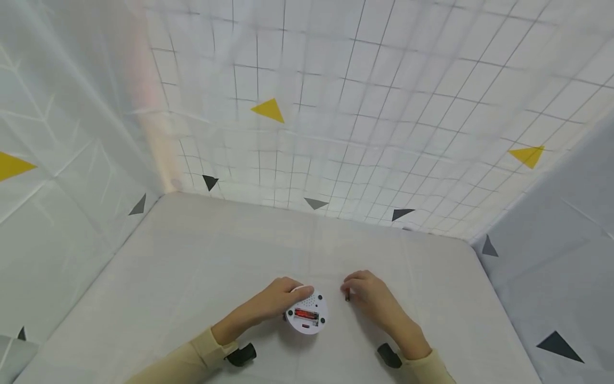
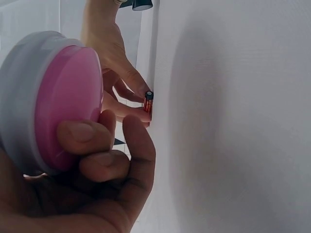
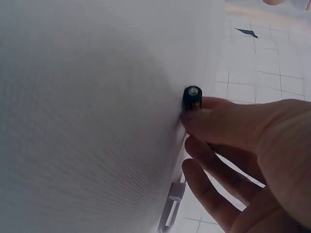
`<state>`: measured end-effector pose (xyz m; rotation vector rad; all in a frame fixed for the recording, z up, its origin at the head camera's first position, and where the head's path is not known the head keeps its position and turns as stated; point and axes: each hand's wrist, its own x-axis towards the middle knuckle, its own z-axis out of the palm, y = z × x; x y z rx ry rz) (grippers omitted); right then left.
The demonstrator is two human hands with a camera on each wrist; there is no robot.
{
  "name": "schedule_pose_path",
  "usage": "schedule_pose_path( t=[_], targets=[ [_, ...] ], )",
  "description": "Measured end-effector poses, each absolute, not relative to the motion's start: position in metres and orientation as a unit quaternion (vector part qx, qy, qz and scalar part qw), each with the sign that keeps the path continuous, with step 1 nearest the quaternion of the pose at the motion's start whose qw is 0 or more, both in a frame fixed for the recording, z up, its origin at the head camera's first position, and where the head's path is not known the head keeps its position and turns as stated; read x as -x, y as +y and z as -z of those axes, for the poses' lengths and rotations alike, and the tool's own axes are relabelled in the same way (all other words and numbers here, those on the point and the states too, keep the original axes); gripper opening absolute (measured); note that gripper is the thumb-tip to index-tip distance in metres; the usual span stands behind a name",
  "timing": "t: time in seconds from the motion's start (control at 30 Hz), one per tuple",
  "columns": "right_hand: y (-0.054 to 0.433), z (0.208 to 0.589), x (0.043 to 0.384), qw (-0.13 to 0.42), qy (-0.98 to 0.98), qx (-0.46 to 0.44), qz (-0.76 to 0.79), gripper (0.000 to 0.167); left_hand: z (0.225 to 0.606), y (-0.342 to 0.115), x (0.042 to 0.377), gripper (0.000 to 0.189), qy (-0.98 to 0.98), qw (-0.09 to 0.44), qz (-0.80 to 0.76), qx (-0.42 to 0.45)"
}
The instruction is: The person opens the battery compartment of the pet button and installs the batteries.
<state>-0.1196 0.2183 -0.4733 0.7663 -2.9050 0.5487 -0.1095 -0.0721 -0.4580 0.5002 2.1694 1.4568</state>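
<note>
My left hand (image 1: pixel 280 297) grips a round white device (image 1: pixel 299 326) by its rim, thumb on top and fingers curled underneath. Its perforated base faces up in the head view, with small dark feet and an uncovered battery compartment (image 1: pixel 316 322) where a red battery (image 1: pixel 305 314) lies. The left wrist view shows the device's pink face (image 2: pixel 73 97) against my fingers. To the right, my right hand (image 1: pixel 371 296) pinches a small black-and-orange battery (image 3: pixel 193 99) between thumb and forefinger, close over the table. The other fingers of that hand are loosely bent.
The white-covered table (image 1: pixel 201 256) is enclosed by pale sheets, a gridded one (image 1: pixel 336 106) at the back. In the right wrist view a small grey piece (image 3: pixel 176 194) lies beyond the right fingers. Dark wrist cameras (image 1: pixel 242 354) sit below both hands.
</note>
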Motion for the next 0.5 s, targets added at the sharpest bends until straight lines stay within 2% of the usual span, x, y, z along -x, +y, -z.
schedule_pose_path(
  t=[0.5],
  targets=[
    [0.2146,0.4726,0.1176,0.029,-0.948,-0.25,-0.196,0.027,0.458,-0.0712,0.1076,0.045,0.797,0.236,-0.527,-0.176]
  ],
)
